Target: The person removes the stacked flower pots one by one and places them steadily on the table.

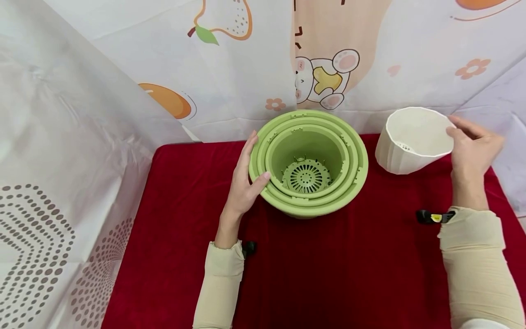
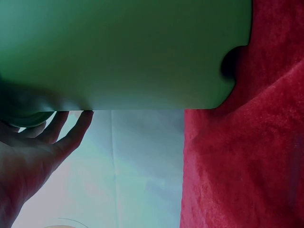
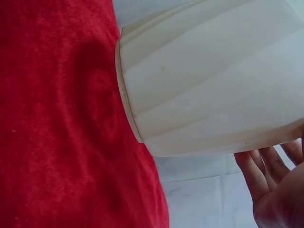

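A stack of nested light green flowerpots (image 1: 358,183) stands on the red-covered table, with a slotted base visible inside the innermost one. My left hand (image 1: 242,185) grips the stack's left side, thumb over the rim and fingers along the outside. In the left wrist view, the fingertips of that hand (image 2: 33,156) meet the smooth wall of the outer green pot (image 2: 142,57), which has a notch at its bottom edge. To the right, my right hand (image 1: 476,146) pinches the rim of a white flowerpot (image 1: 394,157). The white pot (image 3: 204,85) has ridged sides, its base close over the cloth.
Red velvet cloth (image 1: 328,265) covers the table. Behind it hangs a white printed curtain (image 1: 238,82) with fruit and a cartoon animal, close to both pots. Another pale sheet with dots (image 1: 82,137) hangs at the left.
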Demonstrator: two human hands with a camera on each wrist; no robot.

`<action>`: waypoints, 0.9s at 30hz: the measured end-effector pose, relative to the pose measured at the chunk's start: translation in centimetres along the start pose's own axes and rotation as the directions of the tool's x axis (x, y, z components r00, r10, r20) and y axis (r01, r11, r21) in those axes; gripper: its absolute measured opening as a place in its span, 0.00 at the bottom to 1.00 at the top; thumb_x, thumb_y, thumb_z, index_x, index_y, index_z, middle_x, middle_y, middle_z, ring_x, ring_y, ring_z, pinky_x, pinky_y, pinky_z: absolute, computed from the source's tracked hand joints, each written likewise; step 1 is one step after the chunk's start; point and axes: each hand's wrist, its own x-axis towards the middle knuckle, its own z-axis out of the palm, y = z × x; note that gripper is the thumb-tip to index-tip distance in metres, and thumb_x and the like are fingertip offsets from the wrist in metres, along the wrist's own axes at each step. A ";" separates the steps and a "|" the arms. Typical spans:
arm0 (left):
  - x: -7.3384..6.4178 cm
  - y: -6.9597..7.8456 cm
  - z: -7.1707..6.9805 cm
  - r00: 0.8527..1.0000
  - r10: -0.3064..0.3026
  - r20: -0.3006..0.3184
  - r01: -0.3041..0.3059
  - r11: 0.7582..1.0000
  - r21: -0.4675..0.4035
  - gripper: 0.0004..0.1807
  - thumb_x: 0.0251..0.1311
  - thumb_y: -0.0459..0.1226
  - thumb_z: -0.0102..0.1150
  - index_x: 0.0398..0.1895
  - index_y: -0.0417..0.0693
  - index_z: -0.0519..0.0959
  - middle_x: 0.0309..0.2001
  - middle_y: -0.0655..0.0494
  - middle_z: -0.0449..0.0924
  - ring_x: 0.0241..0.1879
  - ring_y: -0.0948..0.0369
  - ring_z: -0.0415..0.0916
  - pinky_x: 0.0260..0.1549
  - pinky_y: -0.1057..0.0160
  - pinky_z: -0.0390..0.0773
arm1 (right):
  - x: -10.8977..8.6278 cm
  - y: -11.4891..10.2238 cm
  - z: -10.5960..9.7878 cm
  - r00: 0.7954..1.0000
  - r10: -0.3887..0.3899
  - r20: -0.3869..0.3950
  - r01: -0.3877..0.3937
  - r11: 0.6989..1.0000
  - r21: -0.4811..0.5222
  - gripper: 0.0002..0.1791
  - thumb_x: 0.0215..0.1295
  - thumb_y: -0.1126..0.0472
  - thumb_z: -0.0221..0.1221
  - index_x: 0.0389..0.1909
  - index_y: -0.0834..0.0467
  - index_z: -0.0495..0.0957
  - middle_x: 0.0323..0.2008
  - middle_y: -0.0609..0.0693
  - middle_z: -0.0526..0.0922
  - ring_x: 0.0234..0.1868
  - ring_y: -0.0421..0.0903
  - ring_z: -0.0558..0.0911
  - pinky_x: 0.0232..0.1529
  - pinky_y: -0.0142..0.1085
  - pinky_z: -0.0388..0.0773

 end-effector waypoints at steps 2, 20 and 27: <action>0.0 0.0 0.0 1.000 0.002 0.001 -0.002 1.000 -0.007 0.41 0.55 0.30 0.53 0.71 0.21 0.52 0.75 0.32 0.48 0.75 0.42 0.46 0.74 0.53 0.48 | 0.1 0.4 -0.2 1.000 0.015 0.003 -0.015 1.000 0.004 0.12 0.50 0.77 0.61 0.34 0.66 0.89 0.26 0.45 0.88 0.29 0.38 0.82 0.34 0.26 0.75; 0.0 -0.1 0.0 1.000 0.007 -0.003 -0.007 1.000 -0.008 0.41 0.54 0.30 0.53 0.71 0.21 0.52 0.75 0.33 0.49 0.75 0.43 0.47 0.74 0.52 0.48 | 0.3 1.7 -0.6 0.999 0.029 -0.033 -0.028 0.999 0.033 0.13 0.51 0.77 0.60 0.35 0.66 0.89 0.26 0.47 0.88 0.30 0.39 0.83 0.36 0.26 0.76; 0.0 0.1 0.0 1.000 0.002 0.000 -0.002 1.000 -0.006 0.41 0.55 0.30 0.53 0.71 0.21 0.52 0.75 0.32 0.49 0.75 0.42 0.47 0.74 0.53 0.48 | 0.7 2.5 -0.9 0.999 0.032 -0.029 -0.031 0.999 0.044 0.13 0.51 0.77 0.60 0.35 0.66 0.88 0.25 0.47 0.88 0.29 0.39 0.83 0.35 0.27 0.76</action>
